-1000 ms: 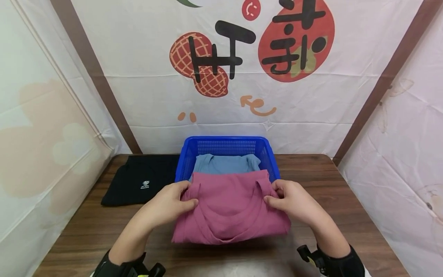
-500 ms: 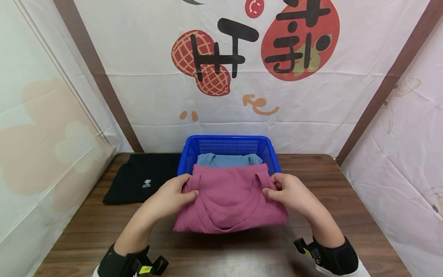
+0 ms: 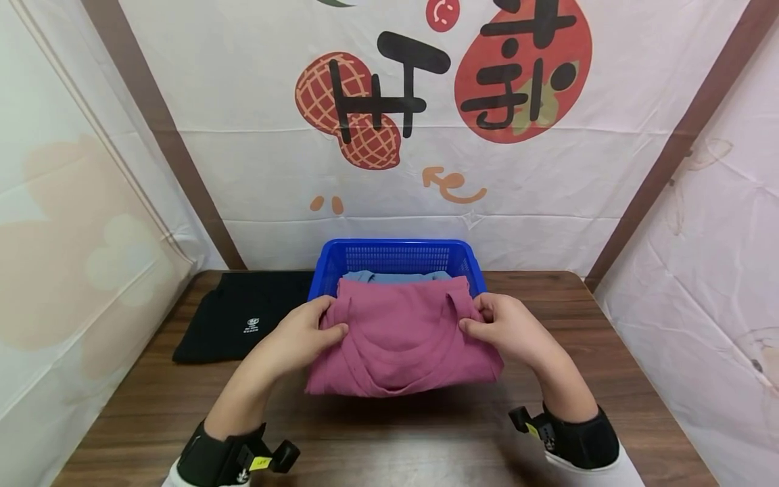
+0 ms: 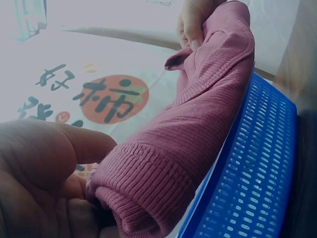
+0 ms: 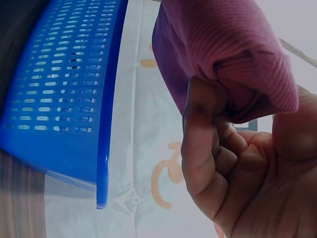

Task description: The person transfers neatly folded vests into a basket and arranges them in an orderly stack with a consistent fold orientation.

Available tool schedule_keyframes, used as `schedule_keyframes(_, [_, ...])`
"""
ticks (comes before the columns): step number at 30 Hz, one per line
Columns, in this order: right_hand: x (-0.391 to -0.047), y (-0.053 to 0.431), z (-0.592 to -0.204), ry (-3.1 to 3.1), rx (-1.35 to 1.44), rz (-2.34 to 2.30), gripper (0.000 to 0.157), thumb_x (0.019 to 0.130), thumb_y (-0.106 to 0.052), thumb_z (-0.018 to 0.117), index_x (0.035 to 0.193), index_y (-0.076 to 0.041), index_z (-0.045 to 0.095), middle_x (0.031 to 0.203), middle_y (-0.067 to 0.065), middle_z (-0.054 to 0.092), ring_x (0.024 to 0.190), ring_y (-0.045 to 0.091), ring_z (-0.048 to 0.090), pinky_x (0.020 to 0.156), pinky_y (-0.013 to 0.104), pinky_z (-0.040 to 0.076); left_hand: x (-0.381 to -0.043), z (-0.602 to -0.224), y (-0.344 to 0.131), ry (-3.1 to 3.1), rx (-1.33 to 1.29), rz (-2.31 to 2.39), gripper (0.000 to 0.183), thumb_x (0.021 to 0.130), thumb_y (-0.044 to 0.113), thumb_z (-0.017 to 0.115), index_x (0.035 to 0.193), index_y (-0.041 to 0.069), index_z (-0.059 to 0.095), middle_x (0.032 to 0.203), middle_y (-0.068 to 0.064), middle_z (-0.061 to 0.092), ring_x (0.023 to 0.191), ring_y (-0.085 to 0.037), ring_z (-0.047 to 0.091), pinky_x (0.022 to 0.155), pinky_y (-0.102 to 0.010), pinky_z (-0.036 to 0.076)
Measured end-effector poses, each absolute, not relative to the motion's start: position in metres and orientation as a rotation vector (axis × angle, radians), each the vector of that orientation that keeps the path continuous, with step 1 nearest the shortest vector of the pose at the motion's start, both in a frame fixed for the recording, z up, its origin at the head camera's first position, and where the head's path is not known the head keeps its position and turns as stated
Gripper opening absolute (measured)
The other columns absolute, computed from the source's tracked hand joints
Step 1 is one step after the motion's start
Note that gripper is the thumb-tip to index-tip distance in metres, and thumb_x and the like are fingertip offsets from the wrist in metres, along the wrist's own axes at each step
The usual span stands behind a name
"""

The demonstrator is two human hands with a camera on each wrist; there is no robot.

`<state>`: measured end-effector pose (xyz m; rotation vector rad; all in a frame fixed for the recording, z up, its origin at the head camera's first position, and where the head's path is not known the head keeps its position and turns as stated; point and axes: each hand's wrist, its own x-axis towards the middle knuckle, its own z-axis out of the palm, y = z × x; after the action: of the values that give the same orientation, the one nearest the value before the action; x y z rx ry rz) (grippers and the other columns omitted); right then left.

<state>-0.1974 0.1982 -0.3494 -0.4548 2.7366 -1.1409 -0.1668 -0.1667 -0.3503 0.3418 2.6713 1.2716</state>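
Both hands hold a folded pink ribbed shirt (image 3: 402,338) by its two sides, its round neckline facing up. On the left side my left hand (image 3: 307,335) pinches it between thumb and fingers; the left wrist view shows the rolled edge of the pink shirt (image 4: 163,163) against that thumb. My right hand (image 3: 511,328) pinches the opposite side, thumb on top and fingers curled beneath, as the right wrist view shows. The shirt is over the near part of a blue plastic basket (image 3: 402,245), hiding its front. Inside the basket, a strip of blue folded cloth (image 3: 395,277) shows behind the shirt.
A folded black garment (image 3: 243,318) with a small white print lies left of the basket on the brown wooden table (image 3: 560,325). White printed cloth (image 3: 255,169) hangs behind the table and at both sides.
Both hands have carried the pink shirt forward, away from the person and farther over the basket. It now covers more of the blue cloth.
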Motion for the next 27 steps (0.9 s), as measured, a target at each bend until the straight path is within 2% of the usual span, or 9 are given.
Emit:
schedule_keyframes(14, [-0.212, 0.196, -0.349, 2.721, -0.443, -1.181, 0.025, 0.093, -0.032, 0.075, 0.087, -0.011, 0.062, 0.064, -0.006, 0.045, 0.062, 0.012, 0.043, 0.056, 0.027, 0.036, -0.184, -0.358, -0.166, 2.676, 0.305, 1.308, 0.039, 0.102, 0.022, 0.061, 0.135, 0.005, 0.054, 0.116, -0.013, 0.064, 0.098, -0.025, 0.059, 0.082, -0.037, 0.055])
schedule_keyframes(21, [-0.22, 0.196, -0.352, 2.729, -0.399, -1.184, 0.024, 0.093, -0.033, 0.074, 0.089, -0.013, 0.062, 0.065, -0.006, 0.042, 0.06, 0.013, 0.04, 0.055, 0.027, 0.035, -0.193, -0.364, -0.167, 2.646, 0.301, 1.341, 0.043, 0.103, 0.025, 0.06, 0.14, 0.005, 0.051, 0.122, -0.014, 0.063, 0.101, -0.026, 0.06, 0.085, -0.04, 0.057])
schedule_keyframes(27, [-0.226, 0.194, -0.352, 2.706, -0.38, -1.259, 0.022, 0.094, -0.031, 0.074, 0.094, -0.01, 0.066, 0.068, -0.003, 0.054, 0.064, 0.014, 0.05, 0.058, 0.028, 0.042, -0.2, -0.365, -0.164, 2.653, 0.269, 1.358, 0.041, 0.104, 0.026, 0.059, 0.14, 0.008, 0.05, 0.123, -0.013, 0.062, 0.103, -0.026, 0.059, 0.087, -0.039, 0.055])
